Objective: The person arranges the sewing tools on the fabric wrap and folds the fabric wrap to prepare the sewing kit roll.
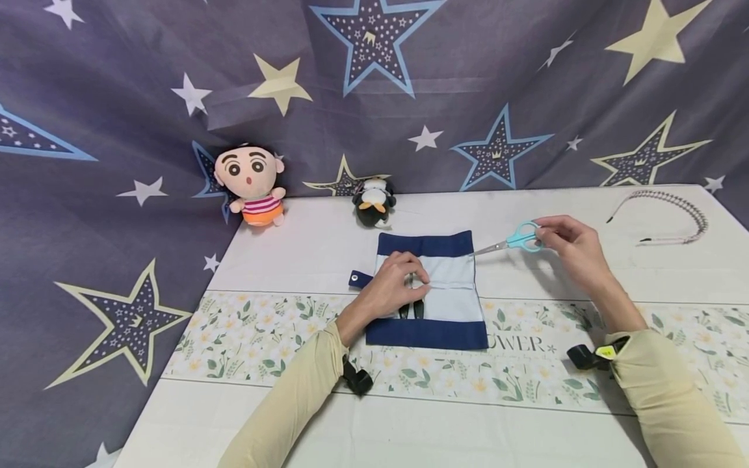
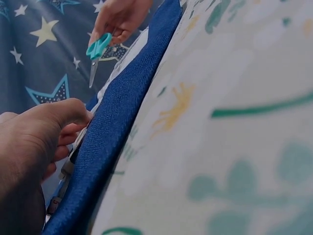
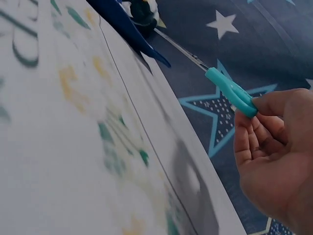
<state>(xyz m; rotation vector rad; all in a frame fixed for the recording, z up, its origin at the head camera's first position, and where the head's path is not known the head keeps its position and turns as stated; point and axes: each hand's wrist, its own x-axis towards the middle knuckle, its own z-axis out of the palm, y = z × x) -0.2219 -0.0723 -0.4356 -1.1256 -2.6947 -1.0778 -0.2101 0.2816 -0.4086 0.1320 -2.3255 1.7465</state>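
I work in homelike corner, exact room unclear: starry cloth across top of frame, plush doll upper left, floral tablecloth along bottom.

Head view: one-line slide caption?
Right hand holds turquoise scissors by the handle, tips pointed toward an opened navy-edged pouch, with the left hand over the pouch.

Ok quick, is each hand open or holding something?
Left hand: closed, seemingly pinching the pouch.
Right hand: closed, holding the turquoise scissors by the handle.
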